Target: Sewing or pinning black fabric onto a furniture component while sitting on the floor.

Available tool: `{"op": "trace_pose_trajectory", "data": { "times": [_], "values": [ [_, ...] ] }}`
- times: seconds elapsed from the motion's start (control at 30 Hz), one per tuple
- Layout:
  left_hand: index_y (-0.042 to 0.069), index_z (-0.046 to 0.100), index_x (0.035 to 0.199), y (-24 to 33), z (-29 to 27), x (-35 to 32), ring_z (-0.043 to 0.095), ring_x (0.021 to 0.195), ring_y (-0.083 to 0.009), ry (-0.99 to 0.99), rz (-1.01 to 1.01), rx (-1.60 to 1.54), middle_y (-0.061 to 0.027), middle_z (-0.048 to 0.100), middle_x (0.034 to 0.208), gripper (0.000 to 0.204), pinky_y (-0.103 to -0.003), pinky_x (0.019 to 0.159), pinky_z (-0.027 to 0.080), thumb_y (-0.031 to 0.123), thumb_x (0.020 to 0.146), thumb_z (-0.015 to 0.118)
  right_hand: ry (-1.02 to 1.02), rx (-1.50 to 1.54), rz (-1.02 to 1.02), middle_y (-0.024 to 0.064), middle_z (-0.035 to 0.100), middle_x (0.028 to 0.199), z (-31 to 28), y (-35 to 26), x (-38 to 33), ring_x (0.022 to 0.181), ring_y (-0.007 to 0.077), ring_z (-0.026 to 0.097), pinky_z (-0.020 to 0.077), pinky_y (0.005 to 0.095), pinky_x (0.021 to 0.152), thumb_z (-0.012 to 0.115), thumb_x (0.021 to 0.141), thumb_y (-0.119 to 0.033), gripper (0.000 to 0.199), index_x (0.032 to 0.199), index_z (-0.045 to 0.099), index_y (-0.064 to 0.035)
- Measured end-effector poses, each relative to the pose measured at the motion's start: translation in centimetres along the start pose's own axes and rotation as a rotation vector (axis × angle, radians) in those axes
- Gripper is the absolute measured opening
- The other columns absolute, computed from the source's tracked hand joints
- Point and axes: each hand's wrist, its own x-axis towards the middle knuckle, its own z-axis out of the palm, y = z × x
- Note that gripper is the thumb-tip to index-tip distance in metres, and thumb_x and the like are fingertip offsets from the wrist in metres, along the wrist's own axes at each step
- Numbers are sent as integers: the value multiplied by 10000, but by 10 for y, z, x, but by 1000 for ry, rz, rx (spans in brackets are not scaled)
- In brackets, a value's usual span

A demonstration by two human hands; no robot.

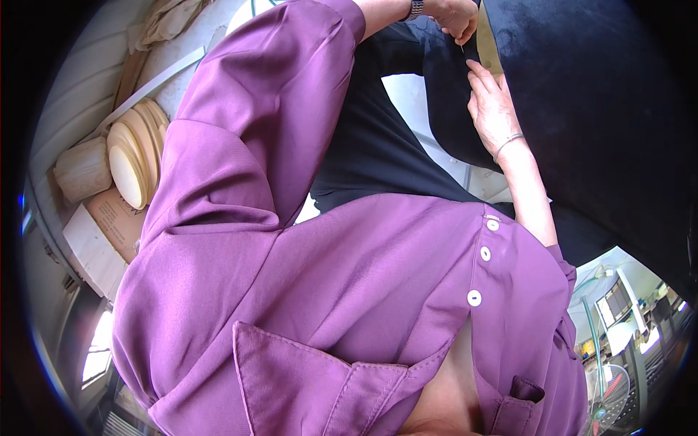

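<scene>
My left hand (452,16), with a metal-banded watch at the wrist, is at the top of the view. Its fingers are pinched on a thin, needle-like piece (462,49) that points down toward the other hand. My right hand (496,112), wearing a bracelet, is just below. Its fingers press together on the edge of black cloth (449,94), their tips close to the left fingertips. Beside them runs a strip of olive-gold material (488,45). The underside of the right hand's grip is hidden.
A large black padded surface (596,109) fills the right side. At the left are stacked round cream-coloured pieces (131,160), a pale cylinder (82,168) and a cardboard box (113,218). A fan (609,389) stands at the lower right. My purple shirt covers the middle.
</scene>
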Motion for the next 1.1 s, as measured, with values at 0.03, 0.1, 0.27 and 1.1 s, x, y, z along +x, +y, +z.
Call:
{"op": "trace_pose_trajectory", "data": {
  "times": [0.03,0.1,0.27,1.1],
  "values": [
    [131,835,943,-18,5,-3,682,646,-171,-29,-6,-95,-45,756,759,256,-309,569,533,42,812,634,3,10,-29,119,510,1463,2,-6,4,1287,327,546,439,387,1133,574,914,65,337,1249,599,34],
    [114,827,973,-61,18,-37,683,647,-174,-54,67,-340,-50,756,765,259,-311,564,531,40,828,626,-11,54,-106,118,509,1464,7,-27,16,1286,327,546,439,386,1133,574,914,66,338,1250,598,33],
    [58,797,1062,-36,12,7,688,667,-198,-47,16,-123,-85,756,811,271,-315,568,538,57,867,608,9,13,-23,117,508,1463,9,1,1,1281,328,549,439,384,1134,573,913,70,340,1250,597,32],
    [74,724,1024,75,21,-58,677,681,-232,206,-278,-77,-91,707,819,131,-380,593,563,67,924,640,52,102,1,164,545,1363,9,4,-1,1238,330,568,482,367,1070,567,937,62,334,1269,586,38]
  ]
}}
